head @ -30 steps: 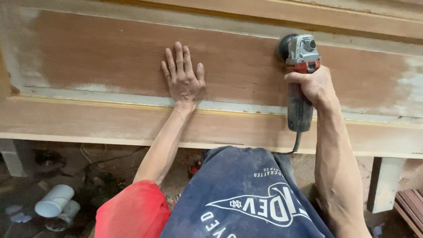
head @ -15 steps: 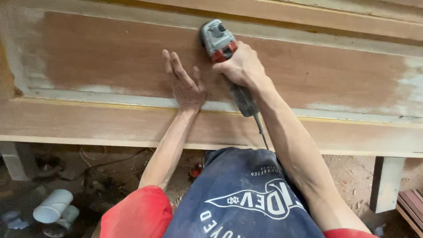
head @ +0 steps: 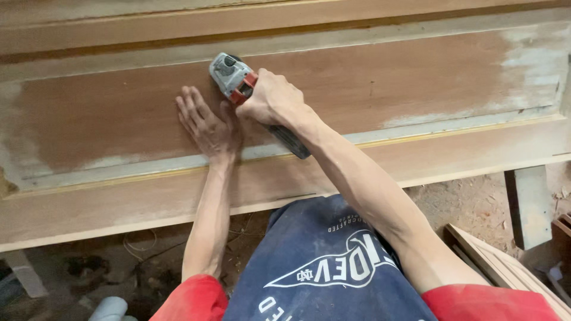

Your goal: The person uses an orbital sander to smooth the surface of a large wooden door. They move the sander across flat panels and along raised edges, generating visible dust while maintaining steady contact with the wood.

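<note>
Head view: our right hand [head: 270, 98] is wrapped around the body of one angle grinder [head: 235, 77], gripping just behind its red collar. Grinder head sits up and left of the knuckles, pressed on the recessed brown face of one wooden door panel [head: 416, 77]; its dark handle end sticks out below the wrist, toward the lower moulding. Our left hand [head: 208, 125] lies flat and spread on the same panel, holding nothing, just beside the grinder, thumb close to the red collar; we cannot tell if they touch. Count: two hands, one grinder, one panel. Pale filler patches show at the panel's left and right ends. One wooden support leg [head: 529, 205] stands below right, on the dusty floor.
</note>
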